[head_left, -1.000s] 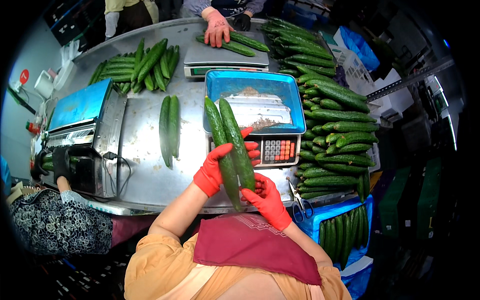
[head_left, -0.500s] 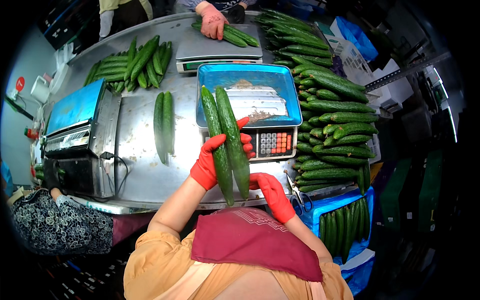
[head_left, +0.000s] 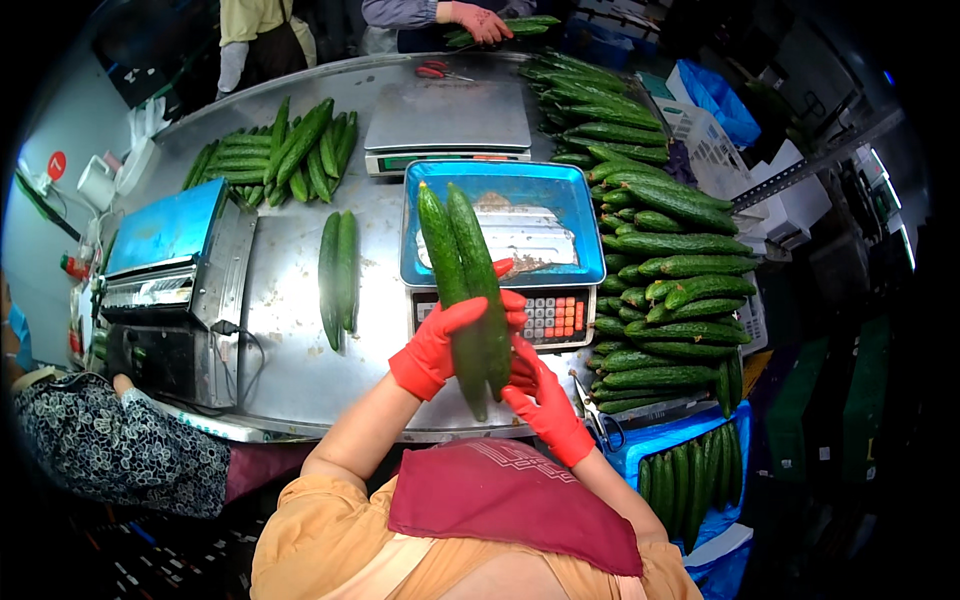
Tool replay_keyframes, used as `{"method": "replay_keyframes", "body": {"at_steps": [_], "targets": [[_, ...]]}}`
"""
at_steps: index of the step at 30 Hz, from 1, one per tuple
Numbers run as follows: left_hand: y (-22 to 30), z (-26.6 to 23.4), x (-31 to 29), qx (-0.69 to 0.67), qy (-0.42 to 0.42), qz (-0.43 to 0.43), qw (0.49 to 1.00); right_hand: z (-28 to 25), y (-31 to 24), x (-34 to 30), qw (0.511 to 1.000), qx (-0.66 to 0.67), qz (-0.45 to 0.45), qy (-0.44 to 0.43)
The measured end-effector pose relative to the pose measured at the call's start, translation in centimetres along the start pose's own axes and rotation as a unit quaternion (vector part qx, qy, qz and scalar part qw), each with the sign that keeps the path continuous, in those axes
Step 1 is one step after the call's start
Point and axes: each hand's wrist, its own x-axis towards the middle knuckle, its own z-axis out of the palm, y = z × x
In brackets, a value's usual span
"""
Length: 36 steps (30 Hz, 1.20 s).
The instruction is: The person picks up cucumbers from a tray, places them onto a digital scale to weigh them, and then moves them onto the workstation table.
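Observation:
My left hand [head_left: 430, 350], in a red rubber glove, is closed around two long green cucumbers [head_left: 458, 265] held side by side. They slant upright over the near edge of a scale with a blue tray [head_left: 590, 262], their upper ends overlapping it in view. At their lower part, my right hand [head_left: 548, 405], gloved the same, meets the right cucumber's edge with thumb and fingers; some fingertips are hidden. Left of the scale, two more cucumbers [head_left: 338, 275] lie together on the metal table [head_left: 285, 330].
Cucumber piles stand at the right [head_left: 690, 270] and far left [head_left: 290, 155]. A second scale [head_left: 450, 115] is behind mine, another blue-topped machine [head_left: 165, 240] at left. Scissors [head_left: 600, 415] lie at the near edge by a blue-lined crate [head_left: 740, 440]. Across, a co-worker's pink-gloved hand [head_left: 478, 22] holds cucumbers.
My right hand has come up against the lower part of the cucumbers. The co-worker's hand has lifted its cucumbers off the far scale; red-handled scissors now show behind that scale.

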Motion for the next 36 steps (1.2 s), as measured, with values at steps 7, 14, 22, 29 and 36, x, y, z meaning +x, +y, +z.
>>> {"method": "replay_keyframes", "body": {"at_steps": [7,14,22,29,36], "targets": [[-2.1,0.6,1.2,-0.037,0.036,0.030,0.998,3.4,-3.3,0.9,0.994,-0.008,-0.076,0.081],[-2.9,0.4,2.7,-0.041,0.058,-0.025,0.997,3.2,-0.8,1.2,0.988,-0.013,-0.057,0.142],[-1.7,1.3,2.1,0.001,0.003,-0.022,1.000,3.1,-0.4,1.5,0.986,0.075,-0.090,0.122],[3.6,-0.5,3.7,0.186,0.066,-0.108,0.974,1.3,-1.5,1.8,0.994,0.101,-0.005,0.039],[5.6,-0.9,7.0,0.911,0.136,0.130,0.367,1.4,0.2,0.3,0.987,0.124,0.099,-0.002]]}}
